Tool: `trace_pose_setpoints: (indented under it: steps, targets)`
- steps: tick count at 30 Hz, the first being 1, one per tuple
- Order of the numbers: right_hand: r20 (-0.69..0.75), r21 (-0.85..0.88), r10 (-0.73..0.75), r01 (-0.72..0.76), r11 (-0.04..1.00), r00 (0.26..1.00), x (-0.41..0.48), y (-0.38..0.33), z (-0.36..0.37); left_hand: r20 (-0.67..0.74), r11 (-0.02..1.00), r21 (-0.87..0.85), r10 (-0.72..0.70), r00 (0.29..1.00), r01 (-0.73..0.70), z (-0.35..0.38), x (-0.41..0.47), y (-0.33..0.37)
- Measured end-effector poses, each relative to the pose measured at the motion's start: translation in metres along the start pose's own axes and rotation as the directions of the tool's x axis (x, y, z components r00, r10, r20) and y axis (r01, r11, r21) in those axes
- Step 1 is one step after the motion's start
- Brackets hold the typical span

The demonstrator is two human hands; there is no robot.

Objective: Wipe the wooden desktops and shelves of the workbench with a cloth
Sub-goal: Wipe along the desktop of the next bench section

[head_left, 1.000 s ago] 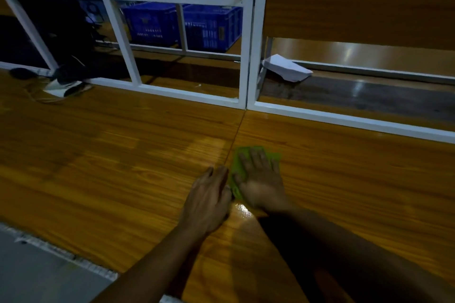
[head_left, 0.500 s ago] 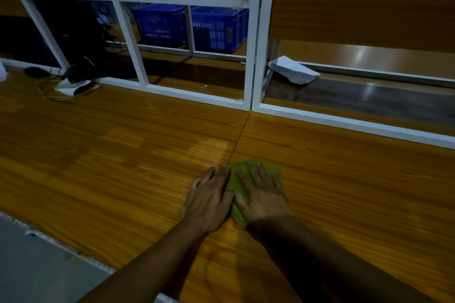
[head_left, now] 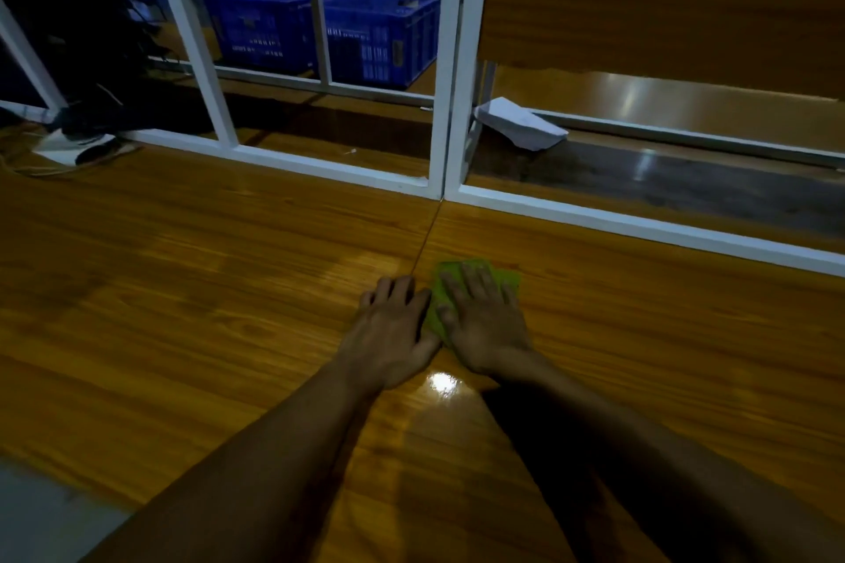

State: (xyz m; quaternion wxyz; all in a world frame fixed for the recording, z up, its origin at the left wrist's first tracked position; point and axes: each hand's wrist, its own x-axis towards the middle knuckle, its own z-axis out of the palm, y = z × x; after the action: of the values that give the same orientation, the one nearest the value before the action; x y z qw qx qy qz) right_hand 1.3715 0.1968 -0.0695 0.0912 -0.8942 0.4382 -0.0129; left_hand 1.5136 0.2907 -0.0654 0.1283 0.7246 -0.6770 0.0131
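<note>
- Our right hand (head_left: pixel 487 325) lies flat, palm down, with the fingers spread, pressing a green cloth (head_left: pixel 473 283) onto the wooden desktop (head_left: pixel 183 297)
- The cloth sits just right of the seam (head_left: pixel 425 238) where two desktop panels meet; its far edge and right corner show beyond our fingertips, and a strip of it shows between our two hands
- Our left hand (head_left: pixel 393 329) rests flat on the desktop just beside the right one, fingers loosely together, its thumb side touching the cloth's left edge; it grips nothing
- A bright glare spot (head_left: pixel 442 381) shines on the wood between our wrists
- Beyond the hands a white frame (head_left: pixel 441 73) stands along the back of the desktop
- Behind the frame two blue crates (head_left: pixel 320 37) sit side by side
- A folded white paper (head_left: pixel 519 123) lies on the lower shelf right of the frame post
- At far left a white device with cables (head_left: pixel 75 146) rests on the desktop
</note>
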Motion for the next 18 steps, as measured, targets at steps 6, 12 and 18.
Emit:
trace_pose_setpoints:
  steps: [6, 12, 18]
  targets:
    - [-0.061, -0.008, 0.237, -0.238, 0.971, 0.969, 0.024, 0.024, -0.008, 0.094, 0.983, -0.157, -0.085, 0.992, 0.099, -0.004, 0.007, -0.003]
    - [-0.026, -0.054, 0.241, -0.242, 0.969, 0.970, 0.087, -0.023, -0.009, -0.047, 0.988, -0.041, -0.147, 0.988, 0.146, 0.001, 0.038, -0.004]
    - [-0.002, -0.073, 0.052, -0.052, 0.996, 0.999, 0.058, 0.005, -0.008, -0.025, 0.997, -0.061, -0.056, 0.998, 0.055, 0.016, 0.072, -0.014]
